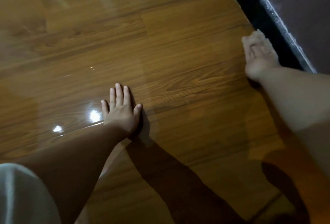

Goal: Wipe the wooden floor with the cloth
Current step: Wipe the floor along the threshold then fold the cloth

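Sleeve (21, 193): pale grey, bottom left corner, with the bare left forearm coming out of it and running up toward the middle.
Glare (93, 115): a couple of bright white spots on the shiny boards, just left of the left hand.
Left hand (121, 111): flat on the boards, palm down, fingers straight and a bit spread, thumb out to the right. It holds nothing and just presses on the wood. Its dark shadow falls down and to the right.
Floor (160, 54): brown wood-look planks with visible grain, glossy, seams running at a slant across the whole view.
Right hand (257, 58): far right, pretty blurry, reaching up along the edge of the boards. Fingers look curled, bunched round the cloth.
Cloth (259, 35): light tan, scrunched under and past the right fingertips, down on the floor and right up against the black strip.
Black strip (259, 15): dark band running diagonally from the top down the right side, with whitish scuffs along its far edge.
Dark surface (303, 0): brownish-purple area past the strip, top right corner, can't tell what it is.
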Available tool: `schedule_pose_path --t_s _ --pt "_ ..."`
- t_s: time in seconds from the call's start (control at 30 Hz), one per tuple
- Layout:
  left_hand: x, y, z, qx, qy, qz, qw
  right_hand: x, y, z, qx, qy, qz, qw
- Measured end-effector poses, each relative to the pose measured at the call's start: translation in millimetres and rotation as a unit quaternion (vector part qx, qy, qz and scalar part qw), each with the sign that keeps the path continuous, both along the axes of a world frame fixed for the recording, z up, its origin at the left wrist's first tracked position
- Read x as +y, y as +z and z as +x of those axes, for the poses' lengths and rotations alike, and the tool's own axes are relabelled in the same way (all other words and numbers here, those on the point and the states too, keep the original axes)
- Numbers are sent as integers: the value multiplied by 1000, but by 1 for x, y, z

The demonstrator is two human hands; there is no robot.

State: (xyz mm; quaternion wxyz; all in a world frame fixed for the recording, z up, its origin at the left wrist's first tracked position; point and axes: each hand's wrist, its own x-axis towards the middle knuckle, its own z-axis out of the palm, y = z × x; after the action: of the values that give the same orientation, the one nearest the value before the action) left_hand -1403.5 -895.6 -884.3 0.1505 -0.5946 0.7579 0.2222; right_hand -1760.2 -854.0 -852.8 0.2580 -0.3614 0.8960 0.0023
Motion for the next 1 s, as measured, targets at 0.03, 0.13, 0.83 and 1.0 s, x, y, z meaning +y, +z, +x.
schedule_pose_path --t_s 0.03,0.13,0.83,1.0 --pt "2 4 -5 5 5 -17 1000 5 8 -1 -28 -27 -26 999" --pt "5 10 -14 22 -22 -76 997 -8 14 30 -32 -19 -20 999" --pt "-6 6 -99 -73 -86 50 992 35 -5 -8 45 48 21 998" --pt "-3 17 -87 -26 -100 53 993 90 -9 54 47 137 -15 989"
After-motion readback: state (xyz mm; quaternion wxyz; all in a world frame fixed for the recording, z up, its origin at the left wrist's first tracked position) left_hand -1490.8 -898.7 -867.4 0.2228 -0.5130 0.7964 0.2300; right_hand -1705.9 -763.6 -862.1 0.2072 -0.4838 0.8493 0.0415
